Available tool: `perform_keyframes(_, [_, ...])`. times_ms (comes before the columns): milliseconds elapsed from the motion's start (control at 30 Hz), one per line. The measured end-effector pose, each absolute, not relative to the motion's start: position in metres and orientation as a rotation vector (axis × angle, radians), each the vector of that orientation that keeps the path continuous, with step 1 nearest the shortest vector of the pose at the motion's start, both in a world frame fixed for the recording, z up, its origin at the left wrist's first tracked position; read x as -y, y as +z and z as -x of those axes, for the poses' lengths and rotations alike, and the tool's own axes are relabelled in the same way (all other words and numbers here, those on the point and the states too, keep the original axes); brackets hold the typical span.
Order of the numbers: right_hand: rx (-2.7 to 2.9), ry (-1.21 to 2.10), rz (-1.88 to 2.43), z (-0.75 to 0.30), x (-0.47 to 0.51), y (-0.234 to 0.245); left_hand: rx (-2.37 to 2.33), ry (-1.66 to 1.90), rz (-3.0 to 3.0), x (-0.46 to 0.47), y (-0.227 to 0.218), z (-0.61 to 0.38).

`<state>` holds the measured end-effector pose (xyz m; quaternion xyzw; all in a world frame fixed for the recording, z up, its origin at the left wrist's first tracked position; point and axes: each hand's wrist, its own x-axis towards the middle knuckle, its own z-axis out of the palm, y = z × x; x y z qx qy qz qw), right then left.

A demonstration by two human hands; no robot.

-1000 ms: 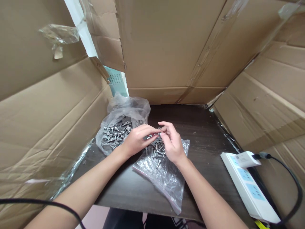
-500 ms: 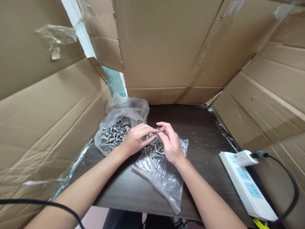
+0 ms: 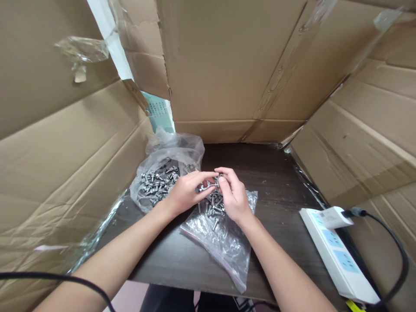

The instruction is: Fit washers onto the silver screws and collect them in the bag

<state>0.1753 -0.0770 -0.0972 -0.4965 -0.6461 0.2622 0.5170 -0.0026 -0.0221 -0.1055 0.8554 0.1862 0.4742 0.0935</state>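
Note:
Over the pile, my left hand (image 3: 190, 188) pinches a small silver bolt (image 3: 212, 186) between thumb and fingers, its shank pointing toward my right hand. My right hand (image 3: 232, 190) is closed at the bolt's end, thumb against forefinger; a small metal piece shows there, too small to name. Beneath both hands, loose bolts (image 3: 215, 210) lie on a flat clear zip bag (image 3: 224, 251). To the left of my left hand stands an open clear plastic bag (image 3: 138, 197) holding many bolts with parts fitted on them (image 3: 157, 182).
A white power strip (image 3: 338, 255) with a plugged-in adapter (image 3: 334, 216) and black cable lies on the right of the dark table (image 3: 276, 173). Cardboard walls (image 3: 227, 65) enclose the back and both sides. Another black cable (image 3: 65, 279) crosses the lower left.
My fingers have shifted slightly on the small parts, and the bolt between my hands shows more clearly. The bags and the loose bolts have stayed in place.

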Motion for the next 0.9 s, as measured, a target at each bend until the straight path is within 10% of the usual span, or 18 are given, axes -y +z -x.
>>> perform_keyframes(900, [1.606,0.618,1.198,-0.1749,0.0776,-0.0976,-0.637,1.284,-2.456,0.0234,-0.1054,0.0046])
